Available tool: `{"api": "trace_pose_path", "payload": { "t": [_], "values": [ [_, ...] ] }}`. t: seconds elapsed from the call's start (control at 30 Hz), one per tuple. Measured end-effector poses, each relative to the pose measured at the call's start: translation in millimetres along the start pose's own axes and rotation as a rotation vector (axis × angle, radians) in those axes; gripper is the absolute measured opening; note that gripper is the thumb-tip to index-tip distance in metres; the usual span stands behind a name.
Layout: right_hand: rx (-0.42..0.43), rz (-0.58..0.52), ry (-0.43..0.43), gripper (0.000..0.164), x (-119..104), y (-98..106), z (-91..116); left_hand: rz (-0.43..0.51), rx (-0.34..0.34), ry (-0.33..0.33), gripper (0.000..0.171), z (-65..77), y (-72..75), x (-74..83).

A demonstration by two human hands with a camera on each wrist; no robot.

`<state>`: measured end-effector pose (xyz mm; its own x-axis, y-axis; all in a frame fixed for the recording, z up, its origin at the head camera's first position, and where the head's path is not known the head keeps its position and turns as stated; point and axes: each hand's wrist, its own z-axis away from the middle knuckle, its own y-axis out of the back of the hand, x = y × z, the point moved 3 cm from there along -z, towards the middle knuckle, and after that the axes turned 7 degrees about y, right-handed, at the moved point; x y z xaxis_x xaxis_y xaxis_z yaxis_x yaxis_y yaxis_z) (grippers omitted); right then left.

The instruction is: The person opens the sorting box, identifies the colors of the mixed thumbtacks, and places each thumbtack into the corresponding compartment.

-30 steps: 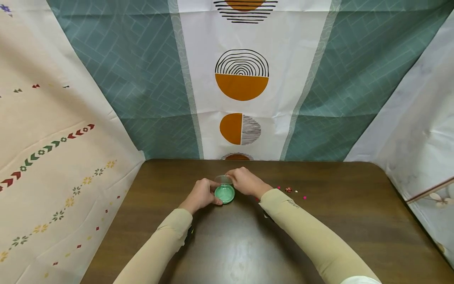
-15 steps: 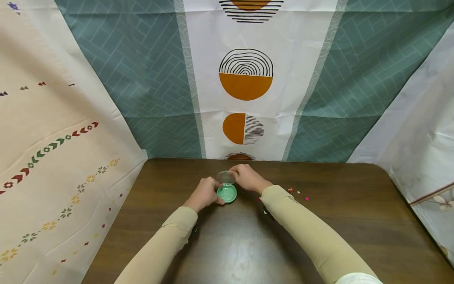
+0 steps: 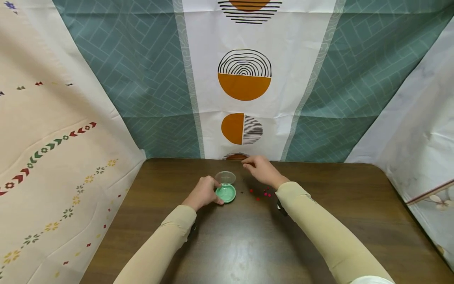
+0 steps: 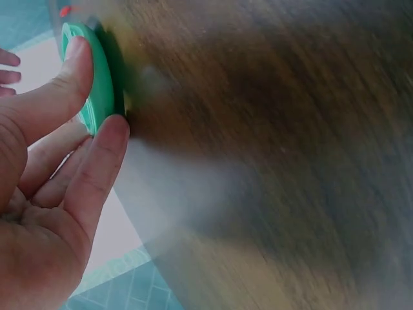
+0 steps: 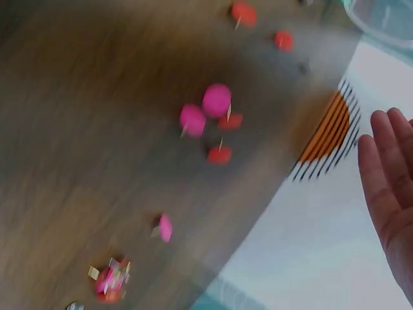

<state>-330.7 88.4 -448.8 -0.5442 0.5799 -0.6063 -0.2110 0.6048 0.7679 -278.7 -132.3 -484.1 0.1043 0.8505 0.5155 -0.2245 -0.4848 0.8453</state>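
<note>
A small round green container (image 3: 227, 194) sits on the table with its clear round lid (image 3: 225, 177) swung up at the back. My left hand (image 3: 203, 193) pinches the container's left edge; in the left wrist view the thumb lies on the green rim (image 4: 100, 77) and a fingertip is below it. My right hand (image 3: 263, 170) is apart from the lid, to its right and above the table, with nothing in it. In the right wrist view its fingers (image 5: 382, 168) are extended. Beneath it lie small pink tacks (image 5: 217, 100) and red tacks (image 5: 244, 13) with thin metal pins.
A tight cluster of tacks (image 5: 111, 282) lies farther right, with a loose pink tack (image 5: 166, 228) close by. The brown wooden table (image 3: 230, 240) ends at the back against a hanging patterned cloth (image 3: 244, 118).
My right hand has let go of the clear lid and moved right, baring several tacks in the head view. The lid stays swung back, and my left hand keeps its hold on the container.
</note>
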Motion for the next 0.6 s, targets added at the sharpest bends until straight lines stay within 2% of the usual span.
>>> {"api": "trace_pose_path", "payload": {
  "t": [0.1,0.2,0.47,0.6],
  "values": [
    [0.01,0.019,-0.021,0.022,7,11,5,0.016,-0.014,0.005,0.06,0.6,0.9,-0.4],
    [0.001,0.078,-0.038,0.019,12,10,8,0.022,-0.019,0.006,0.06,1.8,2.1,-1.9],
    [-0.086,0.179,-0.097,0.013,22,-15,10,0.058,-0.034,0.022,0.06,1.3,2.0,-2.7],
    [-0.162,0.205,-0.039,0.02,22,-25,8,0.039,-0.032,0.012,0.06,0.4,1.2,-2.1]
  ]
}}
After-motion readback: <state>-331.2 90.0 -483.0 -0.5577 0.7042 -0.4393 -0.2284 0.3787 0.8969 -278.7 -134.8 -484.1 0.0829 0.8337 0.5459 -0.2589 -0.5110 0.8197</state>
